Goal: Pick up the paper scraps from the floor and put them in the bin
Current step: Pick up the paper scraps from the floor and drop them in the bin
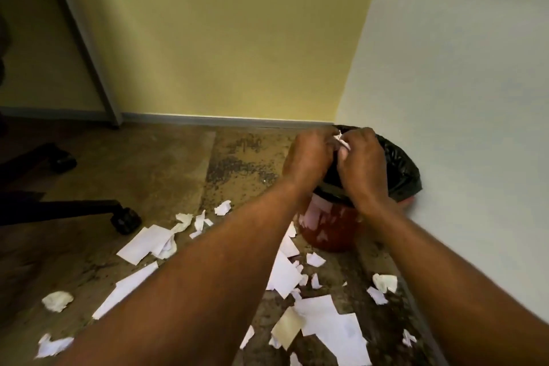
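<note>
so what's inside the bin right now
Only the black liner of the red bin shows. The left hand and right hand pinch a paper scrap above the opening and cover the inside, so its contents cannot be seen.

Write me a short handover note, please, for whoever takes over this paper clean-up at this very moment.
Left hand and right hand: both raised over the bin, pinching one crumpled paper scrap between them.
Bin: red with a black liner, in the corner by the white wall. Its inside is hidden by the hands.
Done: this scrap is picked up, not yet dropped.
Left: drop it in, then gather the many scraps on the floor, including the large sheet in front of the bin and the crumpled ball far left.
</note>
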`<action>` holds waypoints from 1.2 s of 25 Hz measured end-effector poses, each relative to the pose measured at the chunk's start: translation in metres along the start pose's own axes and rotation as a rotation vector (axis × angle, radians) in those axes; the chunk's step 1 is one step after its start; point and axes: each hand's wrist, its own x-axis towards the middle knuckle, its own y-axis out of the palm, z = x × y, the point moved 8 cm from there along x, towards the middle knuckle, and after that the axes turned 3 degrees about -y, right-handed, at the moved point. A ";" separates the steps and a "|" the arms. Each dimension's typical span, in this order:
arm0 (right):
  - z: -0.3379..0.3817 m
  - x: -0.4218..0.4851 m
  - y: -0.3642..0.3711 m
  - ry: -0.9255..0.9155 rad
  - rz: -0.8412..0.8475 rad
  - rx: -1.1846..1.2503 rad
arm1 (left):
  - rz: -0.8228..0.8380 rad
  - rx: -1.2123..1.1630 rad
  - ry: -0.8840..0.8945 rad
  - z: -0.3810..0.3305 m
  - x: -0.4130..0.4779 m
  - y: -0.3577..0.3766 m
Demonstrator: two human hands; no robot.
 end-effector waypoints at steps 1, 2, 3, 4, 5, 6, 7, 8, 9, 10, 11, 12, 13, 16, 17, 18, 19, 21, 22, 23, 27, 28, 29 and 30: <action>-0.015 0.012 0.010 0.056 0.077 -0.048 | 0.060 0.098 0.027 -0.005 0.012 0.009; -0.028 0.013 0.018 0.127 0.135 -0.085 | 0.099 0.184 0.023 -0.001 0.013 0.017; -0.035 0.000 0.023 0.198 0.155 -0.076 | 0.109 0.227 -0.004 0.012 0.000 0.021; -0.037 -0.022 0.025 0.243 0.131 -0.028 | 0.093 0.226 -0.044 0.033 -0.025 0.020; -0.035 -0.054 0.024 0.264 0.094 0.032 | 0.073 0.201 -0.091 0.061 -0.060 0.018; -0.031 -0.094 0.029 0.270 0.082 0.088 | 0.068 0.194 -0.151 0.095 -0.104 0.012; -0.025 -0.138 0.038 0.277 0.139 0.101 | 0.096 0.239 -0.234 0.134 -0.154 0.004; -0.027 -0.185 0.058 0.305 0.267 0.087 | 0.131 0.314 -0.340 0.176 -0.204 -0.006; -0.034 -0.233 0.086 0.374 0.463 0.067 | 0.169 0.419 -0.473 0.219 -0.254 -0.021; -0.043 -0.280 0.112 0.477 0.685 0.031 | 0.214 0.535 -0.613 0.259 -0.298 -0.038; -0.050 -0.321 0.133 0.552 0.879 -0.030 | 0.260 0.637 -0.748 0.292 -0.336 -0.058; -0.054 -0.350 0.146 0.572 0.997 -0.110 | 0.309 0.711 -0.869 0.320 -0.367 -0.077; -0.056 -0.366 0.156 0.549 1.048 -0.179 | 0.362 0.739 -0.954 0.341 -0.390 -0.091; -0.046 -0.381 0.178 0.416 1.052 -0.247 | 0.434 0.666 -0.953 0.371 -0.417 -0.095; -0.036 -0.382 0.187 0.371 1.047 -0.247 | 0.406 0.628 -0.905 0.374 -0.415 -0.091; -0.027 -0.383 0.194 0.330 1.037 -0.244 | 0.379 0.581 -0.859 0.372 -0.411 -0.085; -0.016 -0.382 0.200 0.289 1.022 -0.233 | 0.354 0.523 -0.820 0.368 -0.405 -0.076; 0.006 -0.382 0.213 0.201 0.988 -0.176 | 0.296 0.396 -0.770 0.361 -0.392 -0.060; 0.019 -0.382 0.219 0.155 0.979 -0.133 | 0.270 0.357 -0.767 0.357 -0.387 -0.054; 0.031 -0.384 0.225 0.111 0.985 -0.092 | 0.251 0.342 -0.777 0.354 -0.382 -0.049; 0.077 -0.398 0.249 0.002 1.044 -0.032 | 0.212 0.342 -0.791 0.344 -0.370 -0.038; 0.085 -0.399 0.253 0.010 1.032 -0.026 | 0.199 0.339 -0.791 0.340 -0.371 -0.037; 0.089 -0.399 0.256 0.031 0.999 -0.002 | 0.181 0.333 -0.799 0.337 -0.373 -0.037; 0.092 -0.400 0.260 0.071 0.973 0.045 | 0.158 0.322 -0.810 0.335 -0.375 -0.037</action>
